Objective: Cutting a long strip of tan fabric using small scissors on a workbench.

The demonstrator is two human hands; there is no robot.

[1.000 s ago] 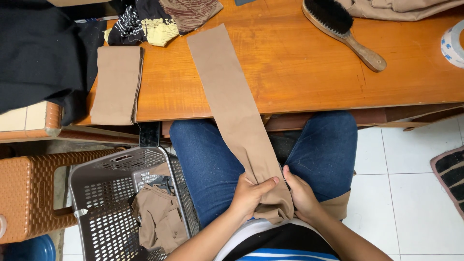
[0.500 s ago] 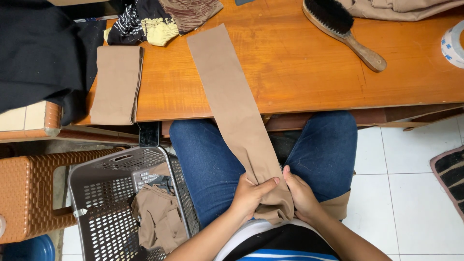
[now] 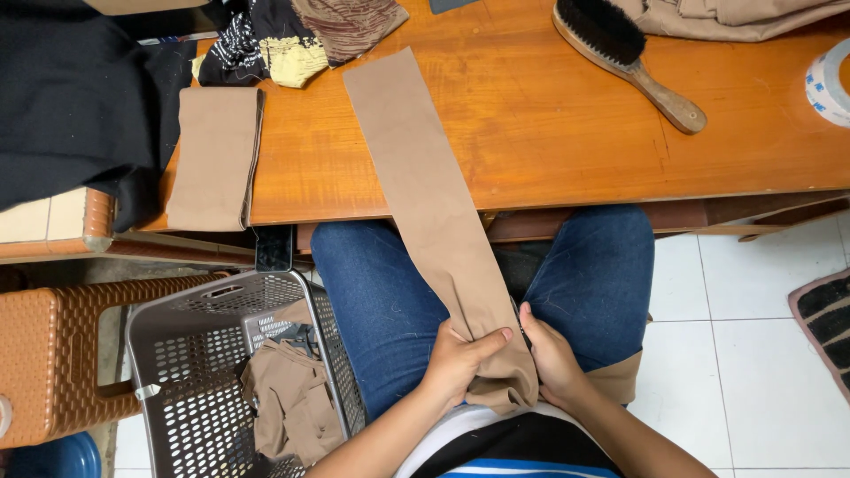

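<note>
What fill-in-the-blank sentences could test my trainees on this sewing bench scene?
1. Both hands, left hand and right hand, grip the near end of a long tan ____ strip.
2. The wooden brush lies on the ____.
3. The grey basket stands on the person's ____ side.
4. The person wears blue ____.

Missing words: fabric; table; left; jeans

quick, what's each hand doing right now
Left hand: closed on the tan cloth strip.
Right hand: closed on the same strip.
</note>
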